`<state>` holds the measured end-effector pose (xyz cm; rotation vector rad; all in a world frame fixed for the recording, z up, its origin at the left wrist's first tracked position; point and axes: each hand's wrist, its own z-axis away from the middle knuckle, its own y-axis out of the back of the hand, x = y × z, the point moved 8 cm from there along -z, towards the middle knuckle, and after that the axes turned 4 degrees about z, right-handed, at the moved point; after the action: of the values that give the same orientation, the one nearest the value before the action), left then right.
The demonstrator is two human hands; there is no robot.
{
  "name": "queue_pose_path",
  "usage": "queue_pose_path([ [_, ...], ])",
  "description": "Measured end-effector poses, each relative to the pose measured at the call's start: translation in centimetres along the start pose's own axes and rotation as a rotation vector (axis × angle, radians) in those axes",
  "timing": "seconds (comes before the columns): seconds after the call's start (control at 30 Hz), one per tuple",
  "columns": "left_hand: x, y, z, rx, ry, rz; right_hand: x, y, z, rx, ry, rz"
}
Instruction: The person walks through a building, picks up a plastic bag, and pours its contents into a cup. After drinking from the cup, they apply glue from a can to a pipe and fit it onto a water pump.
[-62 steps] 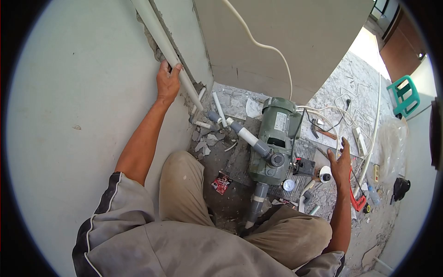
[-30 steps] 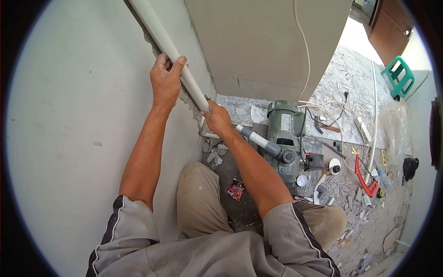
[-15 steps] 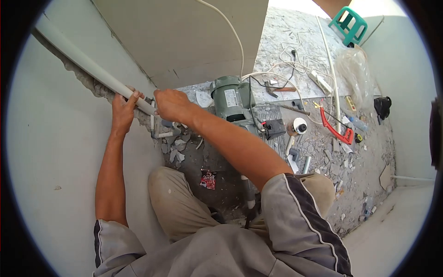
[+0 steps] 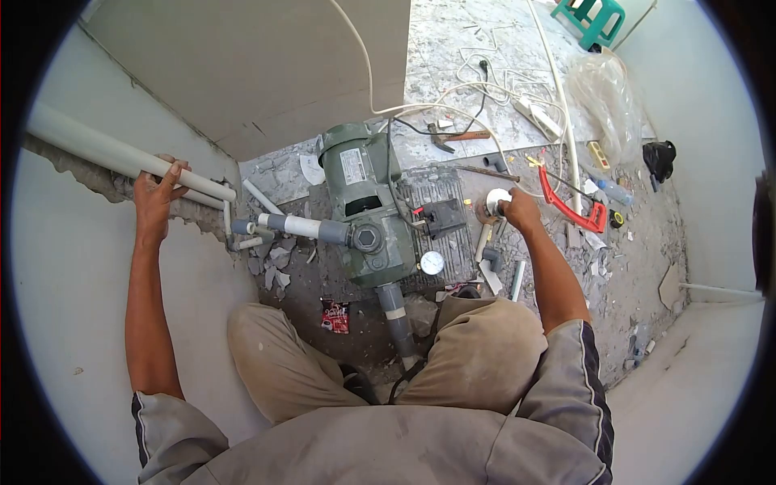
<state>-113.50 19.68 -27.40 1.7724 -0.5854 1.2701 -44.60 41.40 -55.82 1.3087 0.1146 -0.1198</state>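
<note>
A thick white pipe [image 4: 93,144] slants along the wall at the left, with its end near a broken channel. My left hand [image 4: 155,198] is closed around this pipe a little short of its end, fingers over the top. A thinner white pipe [image 4: 202,199] runs just beneath it. Out to the right, my right hand [image 4: 521,212] is closed on the black cap of a brownish container with a white lid [image 4: 496,199], which stands on the floor. Between my hands sits a green water pump [image 4: 356,174] with grey and white pipe fittings [image 4: 303,227] and a round gauge [image 4: 432,263].
A red-framed hacksaw [image 4: 570,212], a hammer [image 4: 461,137] and a tape measure [image 4: 617,219] lie on the rubble-strewn floor. White cables and a power strip [image 4: 537,119] spread behind the pump. A green stool [image 4: 594,20] and a clear plastic bag [image 4: 602,101] are further back.
My right hand has left the pipe's end and moved right to the container's cap. My left hand still grips the pipe. The view has shifted, uncovering the pump's front and gauge.
</note>
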Motion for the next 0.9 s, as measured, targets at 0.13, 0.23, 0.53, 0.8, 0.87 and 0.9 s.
queue_pose_path([
  [0.13, -0.1, 1.2, 0.6, -0.016, 0.036, -0.049, 0.7, -4.5, -0.6, -0.053, -0.027, 0.010],
  [0.23, -0.2, 1.2, 0.8, -0.010, 0.045, -0.050, 1.0, -4.4, -0.5, 0.016, 0.001, -0.023],
  [0.53, 0.1, 0.8, 0.5, -0.044, 0.023, -0.058, 2.3, 0.1, 1.6, 0.131, -0.071, -0.217],
  [0.8, -0.7, 1.6, 0.5, -0.057, 0.036, -0.026, 4.8, -1.4, 1.9, 0.216, -0.071, -0.310],
  [0.87, -1.4, 2.2, 0.2, -0.076, 0.038, 0.004, 4.6, -1.8, 2.0, 0.192, -0.079, -0.304],
  [0.9, -1.3, 2.4, 0.2, -0.051, 0.040, -0.014, 4.4, -2.0, 1.9, 0.182, -0.082, -0.302],
])
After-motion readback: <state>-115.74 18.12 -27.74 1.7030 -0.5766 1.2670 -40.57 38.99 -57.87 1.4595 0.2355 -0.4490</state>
